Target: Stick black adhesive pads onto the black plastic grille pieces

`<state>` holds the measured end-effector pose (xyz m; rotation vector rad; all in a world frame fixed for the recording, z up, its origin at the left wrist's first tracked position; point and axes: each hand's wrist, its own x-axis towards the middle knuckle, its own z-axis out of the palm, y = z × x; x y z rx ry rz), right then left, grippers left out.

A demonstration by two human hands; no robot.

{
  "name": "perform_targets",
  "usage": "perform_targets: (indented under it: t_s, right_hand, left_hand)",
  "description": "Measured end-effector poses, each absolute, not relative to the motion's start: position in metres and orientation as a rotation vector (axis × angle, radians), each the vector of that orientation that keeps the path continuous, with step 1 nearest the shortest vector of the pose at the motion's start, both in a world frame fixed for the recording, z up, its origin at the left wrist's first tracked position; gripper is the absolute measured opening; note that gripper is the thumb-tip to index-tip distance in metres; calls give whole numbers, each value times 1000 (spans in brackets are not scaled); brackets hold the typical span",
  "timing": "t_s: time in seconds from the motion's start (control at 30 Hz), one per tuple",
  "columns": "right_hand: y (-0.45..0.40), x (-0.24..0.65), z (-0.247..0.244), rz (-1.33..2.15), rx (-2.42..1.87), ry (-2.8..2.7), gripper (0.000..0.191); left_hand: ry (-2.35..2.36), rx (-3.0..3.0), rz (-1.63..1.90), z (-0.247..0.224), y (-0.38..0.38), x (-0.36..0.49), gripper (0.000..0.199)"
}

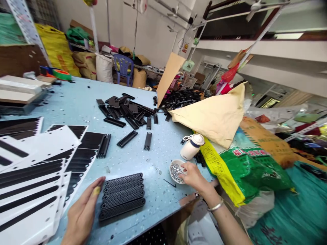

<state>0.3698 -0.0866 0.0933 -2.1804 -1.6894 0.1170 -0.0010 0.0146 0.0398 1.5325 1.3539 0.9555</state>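
Note:
My left hand (83,209) rests at the left end of a block of dark textured plastic strips (122,195), laid side by side near the table's front edge. Its fingers are stretched out along that end, and something yellow shows on the thumb. Over on the right, my right hand (191,175) dips its fingertips into a small white bowl (170,166) of tiny shiny silver pieces (176,172). Those fingers are bent together; whatever lies between the tips is too small to make out.
Black plastic strips (127,110) lie heaped mid-table. Printed black-and-white sheets (33,190) cover the left side. A white bottle (191,148) stands behind the bowl. Beside the table's right edge are a green and yellow sack (245,170) and brown paper (212,112).

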Motion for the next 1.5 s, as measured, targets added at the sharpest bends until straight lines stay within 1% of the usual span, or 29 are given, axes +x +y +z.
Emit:
perform_targets:
  t_s: [0.07, 0.17, 0.23, 0.33, 0.43, 0.5, 0.63, 0.7, 0.77, 0.87, 0.93, 1.03, 1.17, 1.3, 1.37, 1.5]
  right_hand:
    - [-82, 379, 91, 179, -2238, -1773, 30]
    - [-70, 374, 82, 245, -2246, -1881, 47]
    - [-65, 369, 77, 273, -2246, -1921, 50]
    - [-63, 367, 74, 292, -2283, -1945, 46]
    - [-65, 367, 75, 297, -2351, -1959, 35]
    - [-65, 366, 77, 304, -2382, -1979, 25]
    - [-65, 366, 85, 307, -2331, -2058, 27]
    - [-67, 368, 89, 317, -2287, -2103, 24]
    - [-70, 373, 92, 331, -2251, -2133, 21]
    - [-71, 378, 90, 373, -2155, -2140, 31]
    - [-69, 378, 83, 406, -2091, -2125, 34]
    - [-63, 378, 74, 395, -2084, -2117, 30]
    - [-57, 381, 72, 403, -2101, -2207, 20]
    - [-55, 384, 73, 426, -2119, -2262, 24]
    - [-55, 384, 68, 389, -2072, -2255, 25]
    - [-55, 384, 56, 367, -2026, -2127, 23]
  left_hand:
    - [1328, 1700, 932, 38, 15, 0, 60]
    - [1197, 2235, 835, 42, 11, 7, 85]
    - [1089, 2533, 689, 48, 9, 13, 93]
    - [1052, 2690, 494, 56, 10, 18, 89]
    - [1091, 2720, 415, 59, 11, 19, 83]
    - [1098, 2736, 405, 60, 10, 19, 83]
    - [1089, 2774, 451, 62, 6, 16, 88]
    - [1108, 2780, 530, 60, 6, 13, 93]
    - [1156, 2745, 642, 57, 9, 10, 90]
    - [1299, 2546, 818, 47, 19, 2, 72]
    - [1432, 2340, 882, 40, 25, -3, 61]
    - [1596, 2068, 937, 33, 28, -6, 53]
    - [1617, 1889, 1035, 34, 22, -1, 50]
    - [1575, 1796, 1046, 41, 20, 1, 48]
    - [1520, 1729, 1031, 45, 21, 0, 50]
    - [1423, 1522, 1047, 57, 23, -1, 60]
